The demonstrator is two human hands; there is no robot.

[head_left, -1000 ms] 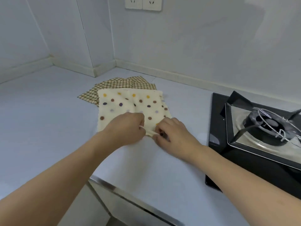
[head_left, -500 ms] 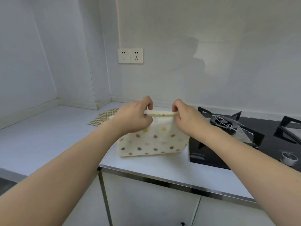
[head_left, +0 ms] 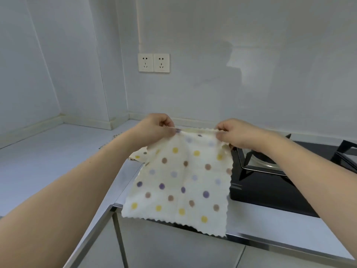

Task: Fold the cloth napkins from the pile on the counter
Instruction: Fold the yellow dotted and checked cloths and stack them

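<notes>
Unfolded since half a second ago, the dotted napkin (head_left: 179, 182) now hangs open above the counter (head_left: 48, 161) edge. Its top edge is pinched by the left hand (head_left: 156, 128) and right hand (head_left: 233, 134), fingers curled, held apart.

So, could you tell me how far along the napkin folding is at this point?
No folded napkin is visible yet. The left hand and right hand pinch the top corners of the dotted napkin, held up unfolded. Another dotted napkin and a checked one still wait on the counter.
</notes>
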